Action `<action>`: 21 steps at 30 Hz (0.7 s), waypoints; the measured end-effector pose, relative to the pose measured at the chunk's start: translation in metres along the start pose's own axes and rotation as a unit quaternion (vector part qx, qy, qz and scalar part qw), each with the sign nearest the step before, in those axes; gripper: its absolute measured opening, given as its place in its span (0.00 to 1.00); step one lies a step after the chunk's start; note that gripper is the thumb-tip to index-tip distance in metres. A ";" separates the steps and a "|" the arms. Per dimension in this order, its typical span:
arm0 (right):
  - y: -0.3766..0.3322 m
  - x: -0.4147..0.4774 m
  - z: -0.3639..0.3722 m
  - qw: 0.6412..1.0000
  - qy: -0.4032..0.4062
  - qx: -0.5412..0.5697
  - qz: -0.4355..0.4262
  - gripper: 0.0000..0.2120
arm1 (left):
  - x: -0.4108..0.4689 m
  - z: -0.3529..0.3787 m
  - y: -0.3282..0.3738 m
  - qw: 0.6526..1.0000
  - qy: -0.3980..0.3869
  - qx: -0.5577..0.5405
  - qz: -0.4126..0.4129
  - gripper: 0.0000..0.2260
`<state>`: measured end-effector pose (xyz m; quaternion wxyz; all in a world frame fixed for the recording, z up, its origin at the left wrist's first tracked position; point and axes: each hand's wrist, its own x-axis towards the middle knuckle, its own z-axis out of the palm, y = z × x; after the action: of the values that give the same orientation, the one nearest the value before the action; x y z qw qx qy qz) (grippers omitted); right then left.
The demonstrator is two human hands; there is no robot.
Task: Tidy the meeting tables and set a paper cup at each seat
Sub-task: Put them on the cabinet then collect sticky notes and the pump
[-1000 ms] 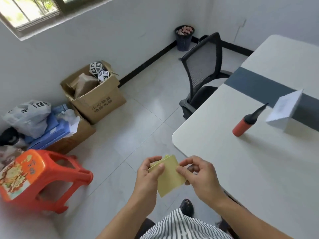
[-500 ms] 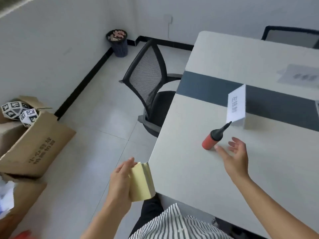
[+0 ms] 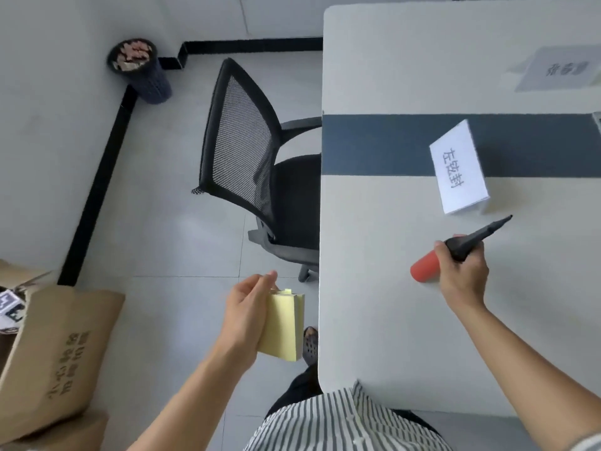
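My left hand (image 3: 245, 315) holds a yellow pad of sticky notes (image 3: 284, 323) over the floor, just left of the white meeting table (image 3: 374, 320). My right hand (image 3: 463, 276) is closed around a red hand pump with a black pointed nozzle (image 3: 455, 250) that lies on the table near its front left part. A folded white name card (image 3: 458, 167) stands just beyond the pump, on the edge of the table's dark blue strip. A second name card (image 3: 559, 73) lies farther back at the right. No paper cup is in view.
A black mesh office chair (image 3: 253, 164) is pushed against the table's left edge. A dark waste bin (image 3: 140, 70) full of scraps stands in the room's corner. Cardboard boxes (image 3: 55, 353) sit on the floor at the lower left.
My right hand let go of the yellow pad, reached across the table and closed on the red pump. My left hand kept the pad. My view swung right, off the boxes and stool.
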<state>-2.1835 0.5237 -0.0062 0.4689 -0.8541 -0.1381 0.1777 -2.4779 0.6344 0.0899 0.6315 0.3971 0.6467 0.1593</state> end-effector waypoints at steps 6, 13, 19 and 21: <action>-0.013 -0.037 -0.024 0.998 -0.006 0.048 0.038 0.14 | 0.008 0.015 0.010 0.996 -0.068 0.062 0.019 0.14; -0.020 -0.132 -0.082 0.994 -0.053 0.085 0.041 0.11 | -0.015 0.038 -0.006 0.975 -0.161 0.138 0.058 0.14; 0.017 -0.233 -0.150 0.992 -0.030 0.096 0.080 0.08 | -0.073 0.060 -0.046 0.939 -0.250 0.210 0.107 0.16; 0.037 -0.276 -0.174 0.992 0.001 0.088 0.095 0.08 | -0.097 0.067 -0.066 0.922 -0.283 0.238 0.114 0.17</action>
<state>-2.3539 0.2622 0.0964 0.5237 -0.8186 -0.0398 0.2325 -2.4468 0.5030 0.1000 0.6528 0.6352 0.4101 -0.0469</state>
